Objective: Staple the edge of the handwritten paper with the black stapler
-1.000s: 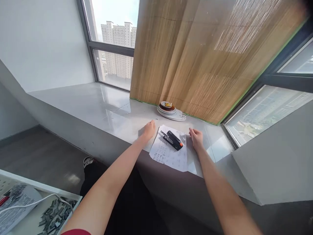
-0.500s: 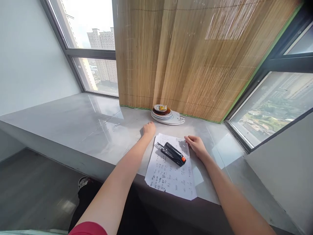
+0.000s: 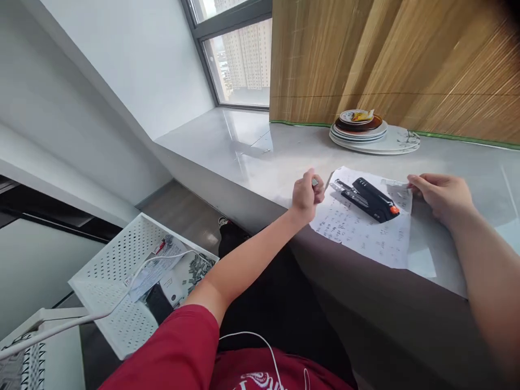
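My left hand [image 3: 307, 190] is closed in a fist above the front of the ledge, left of the paper. A small grey piece, metallic in look, peeks out between its thumb and fingers; its kind is unclear. Handwriting covers the white sheet of paper [image 3: 365, 241], which overhangs the ledge's front edge. On it lies a black stapler [image 3: 371, 203] with an orange tip, its arms spread apart. My right hand [image 3: 444, 197] pinches the sheet's right edge between thumb and fingers.
A stack of plates [image 3: 359, 135] with a yellow wrapper on top stands at the back of the ledge [image 3: 244, 157]. Down left, a white perforated basket [image 3: 125, 260] holds papers, a dark item and many small grey metal pieces. A white cable [image 3: 81, 320] crosses it.
The view has swung down and left, bringing the basket into sight. My left hand has drawn back toward the ledge's front edge, still closed. The right hand stays at the paper's edge.
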### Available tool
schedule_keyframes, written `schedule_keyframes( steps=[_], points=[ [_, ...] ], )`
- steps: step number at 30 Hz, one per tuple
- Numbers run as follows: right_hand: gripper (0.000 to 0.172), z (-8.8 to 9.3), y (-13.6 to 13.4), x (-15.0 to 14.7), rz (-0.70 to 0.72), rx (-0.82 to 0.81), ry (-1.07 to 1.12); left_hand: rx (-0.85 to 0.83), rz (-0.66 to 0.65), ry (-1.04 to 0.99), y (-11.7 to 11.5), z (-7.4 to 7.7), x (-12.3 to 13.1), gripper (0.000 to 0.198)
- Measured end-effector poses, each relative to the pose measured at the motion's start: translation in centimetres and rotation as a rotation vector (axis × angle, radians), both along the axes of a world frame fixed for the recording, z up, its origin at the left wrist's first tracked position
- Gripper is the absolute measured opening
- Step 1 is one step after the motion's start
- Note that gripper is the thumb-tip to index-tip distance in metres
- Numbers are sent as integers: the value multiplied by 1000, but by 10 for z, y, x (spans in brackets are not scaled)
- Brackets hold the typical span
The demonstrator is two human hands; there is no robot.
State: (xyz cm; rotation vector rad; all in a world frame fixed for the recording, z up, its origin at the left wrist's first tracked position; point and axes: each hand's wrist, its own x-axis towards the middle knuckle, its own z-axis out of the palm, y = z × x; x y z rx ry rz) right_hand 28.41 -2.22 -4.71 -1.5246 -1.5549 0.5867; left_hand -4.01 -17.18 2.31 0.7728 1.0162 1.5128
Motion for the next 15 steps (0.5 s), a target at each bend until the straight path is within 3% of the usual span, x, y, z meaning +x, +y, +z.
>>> schedule_keyframes(
  steps=[2,5,8,12,15],
  points=[
    [67,9,-7,-4,-83,-97,-8,-111,-183,-207,-76,14,3,62],
    [79,21,-18,-12,-73,-116,-20,-350,-375,-332,-179,30,-5,61],
    [79,26,-23,-16,-26,-72,-12,-583,-426,-331,-252,33,-27,58],
    [73,20,-18,-15,61,56,29,-694,-295,-119,-317,18,-84,52],
    [71,16,-11,-14,47,-2,-13,-762,-265,226,-357,-19,-161,52]
  ],
)
